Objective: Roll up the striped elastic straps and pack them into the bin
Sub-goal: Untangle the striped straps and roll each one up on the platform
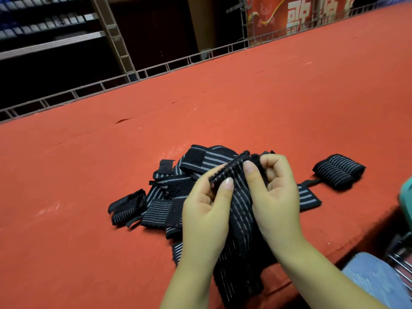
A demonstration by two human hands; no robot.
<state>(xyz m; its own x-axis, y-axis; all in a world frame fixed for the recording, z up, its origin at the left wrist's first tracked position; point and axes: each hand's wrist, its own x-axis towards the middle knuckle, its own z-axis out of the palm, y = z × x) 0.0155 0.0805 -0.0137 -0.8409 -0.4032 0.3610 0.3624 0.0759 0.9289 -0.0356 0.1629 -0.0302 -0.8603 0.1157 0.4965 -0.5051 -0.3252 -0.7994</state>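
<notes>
Left hand (pixel 206 210) and right hand (pixel 275 192) pinch folded top edge of striped strap (pixel 242 219); strap pile (pixel 169 192) just beyond grip.

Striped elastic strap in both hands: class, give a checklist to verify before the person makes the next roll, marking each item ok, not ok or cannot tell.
1. Left hand pinches the black grey-striped elastic strap: ok.
2. Right hand grips its folded top end: ok.
3. Strap's tail free of the loose strap pile: cannot tell.
4. Finished striped rolls lie apart on the red cloth table: ok.
5. Bin in reach: cannot tell.
</notes>
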